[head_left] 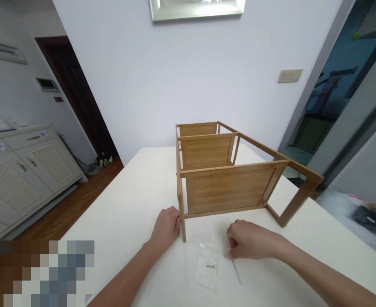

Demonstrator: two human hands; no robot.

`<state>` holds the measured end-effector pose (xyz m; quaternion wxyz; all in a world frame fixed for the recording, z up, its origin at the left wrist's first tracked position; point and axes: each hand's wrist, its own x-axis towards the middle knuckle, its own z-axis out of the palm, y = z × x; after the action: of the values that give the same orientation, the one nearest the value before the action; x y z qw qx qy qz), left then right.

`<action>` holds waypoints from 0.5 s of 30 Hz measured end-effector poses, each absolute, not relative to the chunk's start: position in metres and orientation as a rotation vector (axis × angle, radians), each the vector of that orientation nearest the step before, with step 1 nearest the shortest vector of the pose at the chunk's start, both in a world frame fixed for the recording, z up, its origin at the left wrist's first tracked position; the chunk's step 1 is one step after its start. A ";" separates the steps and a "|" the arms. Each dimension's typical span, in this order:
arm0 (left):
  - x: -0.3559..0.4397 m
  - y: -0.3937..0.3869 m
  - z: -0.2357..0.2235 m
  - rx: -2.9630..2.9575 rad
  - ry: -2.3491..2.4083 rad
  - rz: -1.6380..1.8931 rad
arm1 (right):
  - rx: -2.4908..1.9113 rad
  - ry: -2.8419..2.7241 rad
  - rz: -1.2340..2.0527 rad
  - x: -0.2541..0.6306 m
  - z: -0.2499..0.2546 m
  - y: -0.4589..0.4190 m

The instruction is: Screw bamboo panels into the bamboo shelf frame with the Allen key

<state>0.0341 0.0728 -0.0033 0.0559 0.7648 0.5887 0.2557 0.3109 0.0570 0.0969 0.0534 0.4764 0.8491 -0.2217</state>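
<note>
A brown wooden shelf rack (223,192) lies on its side on the white table, with its slatless panels standing upright. My left hand (166,226) is closed at the rack's near left post, its fingers curled against the wood and partly hidden. In front of the rack, my right hand (248,239) is closed, with thumb and fingertips pinching a thin metal hex key (237,271) near its bent end. The key's long arm points toward me along the tabletop. Between my hands lies a clear plastic bag (203,275) with a small screw (210,266) in or on it.
The white table (124,187) reaches back to the wall, where a light switch (290,76) and a framed picture (197,13) are mounted. A white cabinet (31,166) stands on the left. A doorway opens on the right, near a covered surface with dark items.
</note>
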 end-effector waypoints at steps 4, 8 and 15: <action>0.033 0.072 -0.003 2.385 1.761 0.752 | 1.503 2.479 -0.716 0.304 0.087 0.048; 0.029 0.070 -0.002 2.321 1.839 0.860 | 1.541 2.432 -0.730 0.295 0.078 0.045; 0.023 0.070 0.010 1.970 1.891 1.273 | 1.631 2.498 -0.535 0.292 0.070 0.046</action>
<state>0.0226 0.0697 0.0095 0.0641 0.6526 0.6264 0.4215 0.2919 0.0463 0.0704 0.0555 0.5374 0.8228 -0.1763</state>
